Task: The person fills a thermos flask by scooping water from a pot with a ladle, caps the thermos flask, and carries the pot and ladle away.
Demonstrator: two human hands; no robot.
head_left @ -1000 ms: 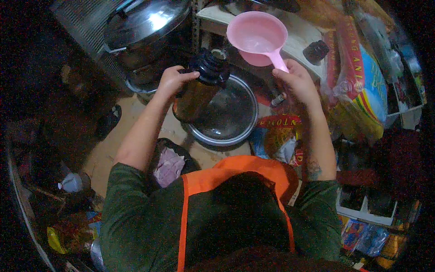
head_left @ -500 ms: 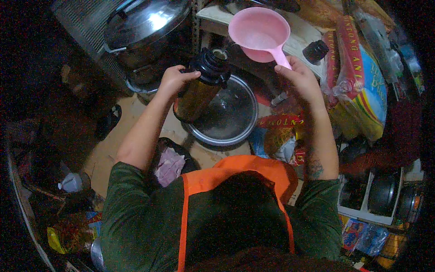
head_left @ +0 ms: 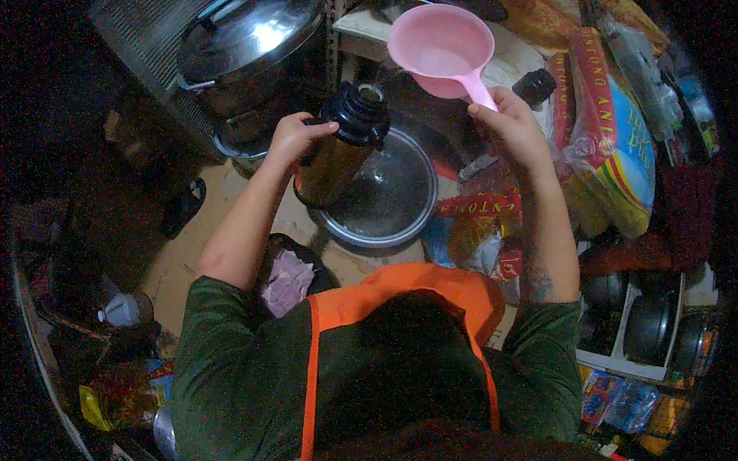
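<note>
My left hand (head_left: 300, 138) is closed round the handle of a thermos flask (head_left: 338, 161), which has a black top and a brownish body. The flask leans a little, its mouth uncovered, above a wide metal basin (head_left: 430, 173) with a shiny rim. In my right hand (head_left: 511, 127) is the handle of a pink plastic dipper (head_left: 442, 50), raised to the right of the flask's mouth and apart from it. A black cap-like piece (head_left: 536, 86) lies on the light surface just beyond my right hand.
A large lidded metal pot (head_left: 254, 46) stands at the upper left. Printed plastic sacks (head_left: 615, 146) line the right side, with another sack (head_left: 477, 219) beside the basin. A black bin (head_left: 323, 273) with pinkish crumpled material sits near my left elbow. Dark pans (head_left: 646, 326) fill a rack.
My right hand has lifted the dipper slightly and shifted it a little toward the right. The flask in my left hand has barely moved.
</note>
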